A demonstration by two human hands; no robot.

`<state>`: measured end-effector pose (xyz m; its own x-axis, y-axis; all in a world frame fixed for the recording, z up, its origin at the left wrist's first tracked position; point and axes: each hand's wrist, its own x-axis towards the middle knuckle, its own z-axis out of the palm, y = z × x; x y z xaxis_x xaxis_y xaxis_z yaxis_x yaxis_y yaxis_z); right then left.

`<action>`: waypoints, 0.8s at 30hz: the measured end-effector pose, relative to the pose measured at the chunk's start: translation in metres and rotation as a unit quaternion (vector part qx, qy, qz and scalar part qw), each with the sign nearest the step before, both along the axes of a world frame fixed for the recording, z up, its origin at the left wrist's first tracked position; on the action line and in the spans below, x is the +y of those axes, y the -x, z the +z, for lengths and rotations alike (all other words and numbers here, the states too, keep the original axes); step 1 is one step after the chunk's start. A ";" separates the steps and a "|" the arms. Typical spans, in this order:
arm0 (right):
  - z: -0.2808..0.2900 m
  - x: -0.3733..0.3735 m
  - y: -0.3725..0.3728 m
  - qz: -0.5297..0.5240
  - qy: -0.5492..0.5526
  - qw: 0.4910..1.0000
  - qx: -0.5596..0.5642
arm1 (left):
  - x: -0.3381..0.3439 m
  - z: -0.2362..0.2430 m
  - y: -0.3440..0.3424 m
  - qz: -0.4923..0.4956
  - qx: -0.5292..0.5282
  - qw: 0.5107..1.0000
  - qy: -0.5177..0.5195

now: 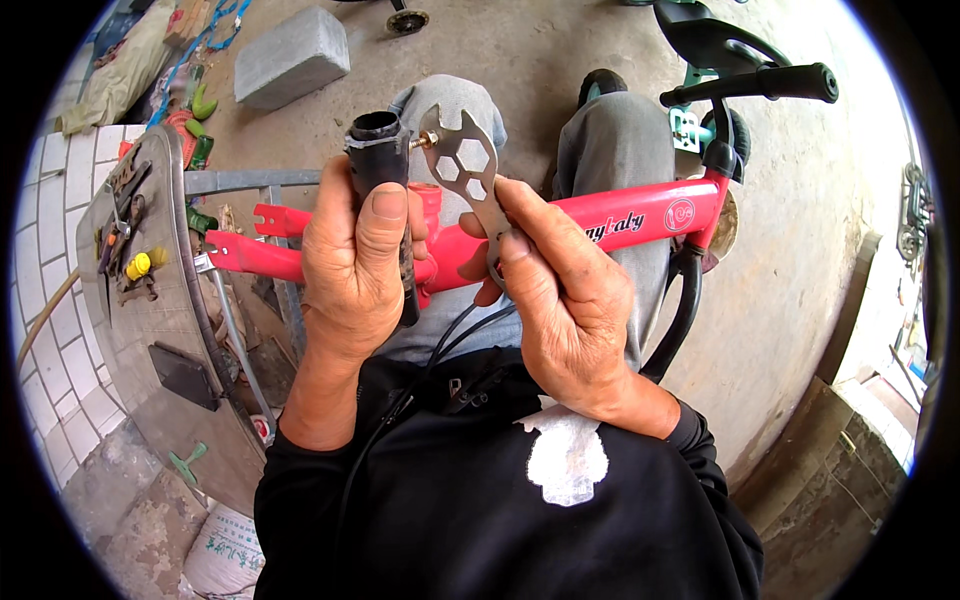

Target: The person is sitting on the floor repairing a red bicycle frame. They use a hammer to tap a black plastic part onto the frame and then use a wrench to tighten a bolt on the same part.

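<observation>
The left hand [362, 268] is wrapped around a black tube [378, 165]; the right hand [572, 292] pinches a wrench [468, 172], its notched end at the tube's bolt [422, 141]. Cables [450, 336] hang just below. Under the hands, which partly hide it, a red frame [645, 214] crosses the legs [615, 140]. Left of them stands a table [172, 322] with tools [120, 215]; farther ahead sits a block [292, 60].

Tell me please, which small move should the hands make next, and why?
Probably the right hand should settle the wrench squarely on the brass-coloured bolt and try a small turn. The wrench's slotted end is at the bolt, which sticks out beside the black tube; the left hand grips that tube, so it could resist the twist. I cannot tell whether the wrench is seated.
</observation>
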<state>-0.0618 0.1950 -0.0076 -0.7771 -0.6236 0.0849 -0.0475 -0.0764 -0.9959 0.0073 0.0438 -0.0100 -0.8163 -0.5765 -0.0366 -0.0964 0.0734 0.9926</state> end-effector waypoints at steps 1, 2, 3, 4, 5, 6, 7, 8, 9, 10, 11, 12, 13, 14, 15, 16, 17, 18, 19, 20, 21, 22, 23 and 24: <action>-0.002 -0.001 -0.001 -0.007 -0.020 0.999 0.043 | 0.001 0.000 0.000 0.003 -0.001 1.000 0.003; -0.002 -0.003 -0.002 -0.011 -0.024 0.998 0.062 | 0.001 0.000 0.001 0.005 -0.001 1.000 0.007; -0.003 -0.005 -0.004 -0.015 -0.028 0.996 0.082 | 0.001 0.000 0.001 0.008 -0.002 1.000 0.014; -0.003 -0.007 -0.006 -0.016 -0.017 0.998 0.066 | 0.000 -0.001 0.001 0.011 -0.003 1.000 0.021; -0.005 -0.009 -0.009 -0.017 -0.006 0.999 0.050 | -0.001 -0.001 0.001 0.014 -0.004 0.999 0.029; -0.006 -0.010 -0.011 -0.018 0.006 0.999 0.034 | 0.000 -0.001 0.002 0.023 -0.008 0.999 0.023; -0.007 -0.010 -0.011 -0.013 0.002 1.000 0.028 | 0.000 -0.001 0.002 0.031 -0.012 0.999 0.018; -0.007 -0.010 -0.012 -0.010 0.003 0.999 0.031 | 0.000 0.000 0.002 0.040 -0.016 0.999 0.012; -0.007 -0.012 -0.012 -0.007 0.003 0.999 0.034 | 0.000 0.000 0.002 0.043 -0.013 0.999 -0.003; -0.007 -0.014 -0.013 -0.005 0.004 0.999 0.037 | -0.001 0.001 0.002 0.046 -0.010 0.999 -0.019; -0.012 -0.018 -0.014 -0.018 0.022 0.999 0.044 | -0.002 0.001 0.003 0.049 -0.006 0.998 -0.034; -0.020 -0.023 -0.016 -0.031 0.040 0.997 0.051 | -0.003 0.001 0.003 0.045 -0.008 0.998 -0.032; -0.025 -0.025 -0.017 -0.044 0.058 0.996 0.058 | -0.005 0.001 0.003 0.040 -0.009 0.999 -0.030; -0.026 -0.025 -0.017 -0.045 0.053 0.996 0.056 | -0.005 0.000 0.003 0.037 -0.011 0.999 -0.028; -0.027 -0.025 -0.018 -0.046 0.049 0.996 0.053 | -0.005 0.001 0.003 0.038 -0.008 0.999 -0.033; -0.028 -0.024 -0.018 -0.047 0.044 0.997 0.050 | -0.004 0.002 0.004 0.038 -0.004 0.998 -0.039; -0.027 -0.024 -0.018 -0.046 0.041 0.996 0.057 | -0.003 0.003 0.004 0.038 -0.001 0.998 -0.045; -0.027 -0.023 -0.017 -0.045 0.038 0.996 0.063 | -0.003 0.002 0.004 0.038 0.001 0.998 -0.048; -0.026 -0.022 -0.017 -0.045 0.035 0.996 0.069 | -0.003 0.001 0.004 0.037 0.003 0.998 -0.050; -0.023 -0.021 -0.016 -0.044 0.022 0.996 0.075 | -0.004 0.001 0.004 0.036 0.006 0.998 -0.052; -0.019 -0.020 -0.016 -0.044 0.010 0.996 0.081 | -0.003 0.001 0.004 0.034 0.004 0.998 -0.048; -0.016 -0.019 -0.015 -0.043 -0.002 0.995 0.087 | -0.003 0.002 0.004 0.031 0.003 0.999 -0.044; -0.014 -0.017 -0.015 -0.044 -0.002 0.994 0.098 | -0.002 0.003 0.004 0.029 0.001 0.999 -0.040; -0.012 -0.017 -0.015 -0.046 -0.003 0.993 0.108 | -0.003 0.002 0.003 0.025 -0.002 0.999 -0.037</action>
